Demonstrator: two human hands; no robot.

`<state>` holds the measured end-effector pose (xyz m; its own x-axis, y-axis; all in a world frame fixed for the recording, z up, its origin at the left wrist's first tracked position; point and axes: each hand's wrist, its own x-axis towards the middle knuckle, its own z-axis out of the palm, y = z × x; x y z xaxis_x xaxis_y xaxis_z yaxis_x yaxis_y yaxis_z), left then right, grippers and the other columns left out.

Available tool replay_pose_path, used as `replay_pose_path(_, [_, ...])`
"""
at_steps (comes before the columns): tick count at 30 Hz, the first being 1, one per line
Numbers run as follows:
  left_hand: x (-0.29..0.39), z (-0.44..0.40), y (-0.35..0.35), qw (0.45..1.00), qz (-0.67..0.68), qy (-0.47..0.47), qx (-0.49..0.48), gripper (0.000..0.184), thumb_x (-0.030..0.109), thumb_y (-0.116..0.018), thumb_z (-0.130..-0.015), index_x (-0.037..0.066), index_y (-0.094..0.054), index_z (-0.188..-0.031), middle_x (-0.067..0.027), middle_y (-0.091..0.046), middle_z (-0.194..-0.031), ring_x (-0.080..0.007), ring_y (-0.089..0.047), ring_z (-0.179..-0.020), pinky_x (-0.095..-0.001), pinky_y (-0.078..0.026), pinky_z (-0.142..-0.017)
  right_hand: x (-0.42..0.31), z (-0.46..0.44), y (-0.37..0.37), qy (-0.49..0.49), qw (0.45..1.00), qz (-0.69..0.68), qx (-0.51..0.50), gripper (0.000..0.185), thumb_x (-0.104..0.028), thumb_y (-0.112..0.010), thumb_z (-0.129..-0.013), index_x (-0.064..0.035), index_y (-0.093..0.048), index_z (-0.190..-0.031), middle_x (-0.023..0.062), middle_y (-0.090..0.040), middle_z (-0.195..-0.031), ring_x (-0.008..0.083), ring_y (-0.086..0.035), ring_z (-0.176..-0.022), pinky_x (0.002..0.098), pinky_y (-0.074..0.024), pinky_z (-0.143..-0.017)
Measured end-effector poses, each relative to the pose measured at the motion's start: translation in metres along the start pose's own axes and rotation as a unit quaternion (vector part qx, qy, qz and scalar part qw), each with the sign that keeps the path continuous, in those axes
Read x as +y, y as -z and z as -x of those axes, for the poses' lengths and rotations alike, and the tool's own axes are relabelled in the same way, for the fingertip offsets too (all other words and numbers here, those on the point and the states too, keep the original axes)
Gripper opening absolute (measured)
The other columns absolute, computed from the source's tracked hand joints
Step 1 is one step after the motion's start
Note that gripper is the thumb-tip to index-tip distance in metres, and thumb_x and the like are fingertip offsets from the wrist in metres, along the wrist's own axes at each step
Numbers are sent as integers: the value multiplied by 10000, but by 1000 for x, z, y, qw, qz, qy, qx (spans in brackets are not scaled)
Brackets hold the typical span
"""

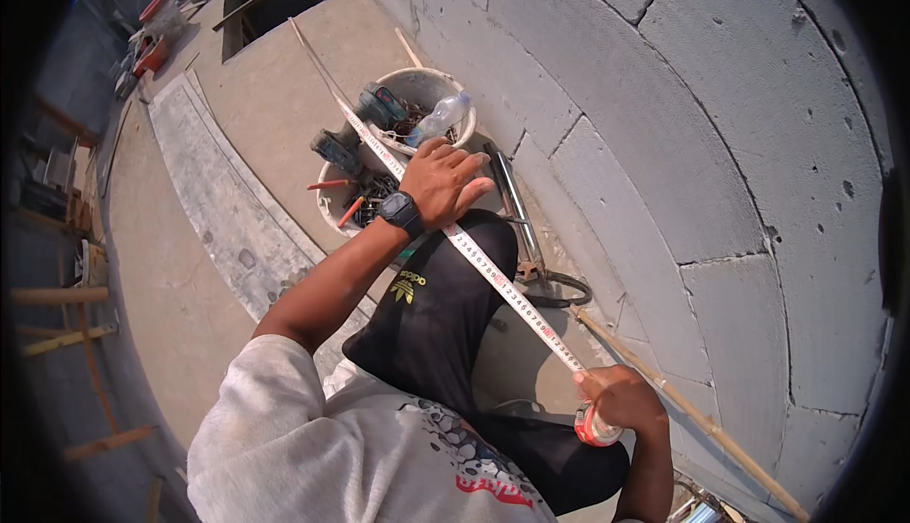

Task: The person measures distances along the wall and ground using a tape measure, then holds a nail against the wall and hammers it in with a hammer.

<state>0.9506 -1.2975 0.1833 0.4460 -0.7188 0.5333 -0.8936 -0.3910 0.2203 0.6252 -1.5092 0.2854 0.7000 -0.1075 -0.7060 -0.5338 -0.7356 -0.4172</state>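
A white tape measure blade (517,300) runs out of a red and white case (597,425), crosses above the black-trousered knee and reaches beyond the buckets. Closed round the case is my right hand (621,398), at the lower right. My left hand (444,184), with a black watch at the wrist, lies over the blade near the knee, its fingers apart and pointing towards the wall. Just past it, a bucket (469,125) holds a clear plastic bottle (444,115) and small metal pieces. Beside that, a second bucket (327,210) carries a teal power tool (338,150) and red-handled tools.
A grey block wall (645,191) rises along the right, with a wooden pole (692,411) at its foot. Metal tubes (512,196) lie by the buckets. A long grey board (213,177) rests on the floor. An opening (275,6) lies at the top.
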Motion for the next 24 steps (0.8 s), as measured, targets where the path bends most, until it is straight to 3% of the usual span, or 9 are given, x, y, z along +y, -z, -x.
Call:
replay_pose_path(5, [-112, 54, 19, 966, -81, 239, 58, 466, 431, -483, -953, 47, -594, -1192, -149, -639, -1104, -315, -566, -1075, -430, -392, -947, 10, 6, 4, -26, 999, -11, -34, 461, -427, -483, -950, -34, -675, -806, 154, -650, -736, 323, -614, -703, 396, -471, -687])
replay_pose_path(8, [-159, 76, 0, 886, -96, 393, 225, 527, 490, -517, -929, 31, -586, -1180, -169, -649, -1035, -335, -610, -995, -449, -446, -901, 6, 2, -4, -17, 997, -56, -50, 468, -451, -504, -934, -41, -696, -817, 141, -657, -713, 270, -630, -667, 361, -478, -665])
replay_pose_path(10, [-184, 80, -4, 761, 156, 627, 63, 545, 504, -568, -909, 29, -559, -1175, -162, -662, -951, -291, -657, -859, -436, -509, -792, 4, 1, -5, -12, 997, -56, -44, 474, -462, -506, -929, -41, -696, -820, 138, -656, -706, 259, -631, -663, 353, -478, -662])
replay_pose_path(11, [-186, 81, -7, 760, 155, 628, 66, 545, 504, -568, -909, 29, -559, -1175, -162, -662, -951, -291, -657, -859, -436, -509, -792, 2, 3, -4, -24, 997, -60, -51, 494, -466, -483, -941, -35, -685, -809, 149, -645, -702, 278, -623, -676, 365, -475, -673])
replay_pose_path(13, [-175, 71, -11, 534, 465, 693, 135, 445, 410, -558, -946, 9, -532, -1139, -85, -669, -881, -187, -650, -721, -343, -529, -681, 2, 5, -4, -37, 996, -63, -56, 515, -471, -460, -954, -29, -674, -798, 160, -635, -698, 297, -615, -688, 377, -473, -684])
replay_pose_path(14, [-182, 71, -17, 473, 548, 665, 181, 369, 314, -554, -960, 6, -511, -1158, -75, -667, -882, -171, -633, -697, -305, -524, -628, 2, 7, -4, -38, 995, -68, -64, 508, -470, -463, -954, -33, -682, -815, 155, -646, -711, 290, -629, -706, 373, -478, -696])
replay_pose_path(17, [-219, 61, -21, 503, 550, 615, 258, 264, 224, -537, -969, 12, -521, -1125, -66, -672, -903, -164, -629, -713, -300, -525, -632, 7, 9, -9, -32, 994, -81, -64, 503, -474, -466, -953, -39, -696, -849, 151, -666, -739, 286, -649, -740, 366, -487, -717])
replay_pose_path(21, [-211, 11, 21, 638, 499, 514, 282, 186, 99, -583, -919, 31, -548, -1088, -46, -661, -868, -146, -629, -750, -308, -545, -666, 8, 8, -11, -7, 995, -90, -53, 510, -484, -464, -953, -42, -705, -872, 160, -675, -759, 295, -657, -762, 365, -490, -731])
replay_pose_path(24, [-242, 41, -8, 610, 441, 622, 216, 159, 44, -607, -867, 11, -574, -1019, -76, -653, -892, -173, -643, -759, -350, -572, -634, 4, 8, -16, -61, 994, -94, -19, 508, -482, -471, -952, -40, -704, -863, 172, -673, -766, 300, -656, -763, 369, -490, -730])
